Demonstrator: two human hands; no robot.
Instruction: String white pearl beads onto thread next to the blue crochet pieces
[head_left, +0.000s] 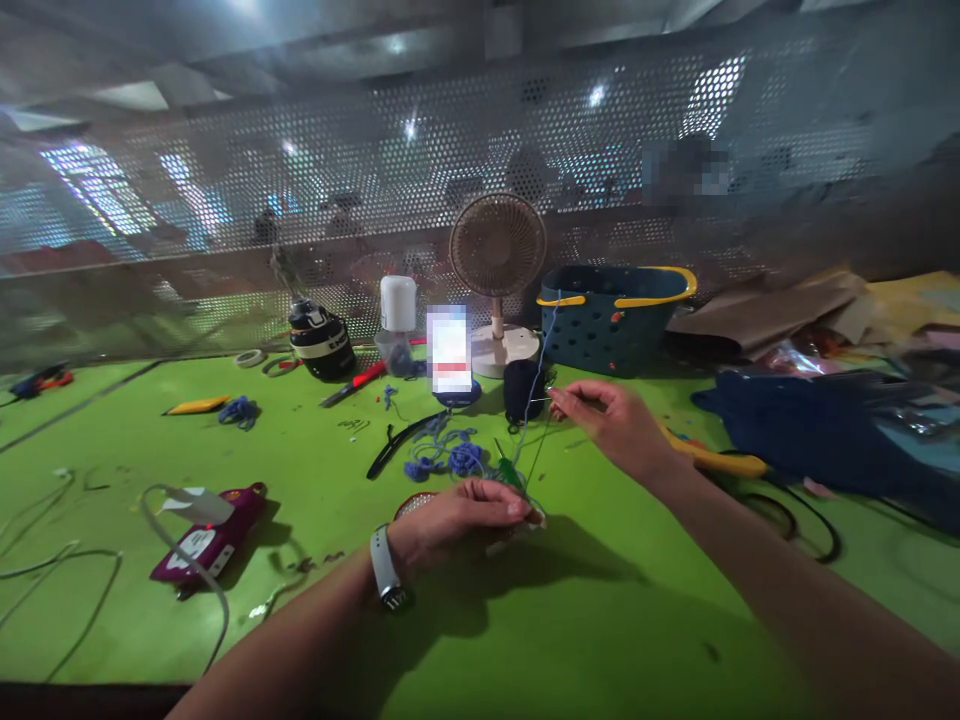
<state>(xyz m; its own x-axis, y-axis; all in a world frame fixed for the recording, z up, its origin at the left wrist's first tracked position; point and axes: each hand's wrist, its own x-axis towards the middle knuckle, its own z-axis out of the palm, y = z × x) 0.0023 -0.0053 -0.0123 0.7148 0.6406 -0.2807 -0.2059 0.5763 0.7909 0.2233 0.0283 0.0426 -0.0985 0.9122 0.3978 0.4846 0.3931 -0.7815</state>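
Note:
My left hand [480, 505], wearing a watch [390, 585], is closed in a pinch low over the table. What lies between its fingers is mostly hidden. Just behind it a green-handled tool [507, 466] with a thin metal tip points up. My right hand [611, 420] is raised to the right, thumb and forefinger pinching a thin, shiny needle [540, 400]. A dark thread [536, 465] stretches between the two hands. Blue yarn [540, 360] comes down from the basket toward my left hand. Loose blue yarn pieces [465, 458] lie beyond it.
On the green table stand a fan [498, 245], a teal basket [607, 325], a lit phone [450, 350], a dark yarn ball [523, 390] and a black jug [321, 340]. A maroon power bank [214, 540] with cables lies left. Dark blue cloth [795, 430] is at right.

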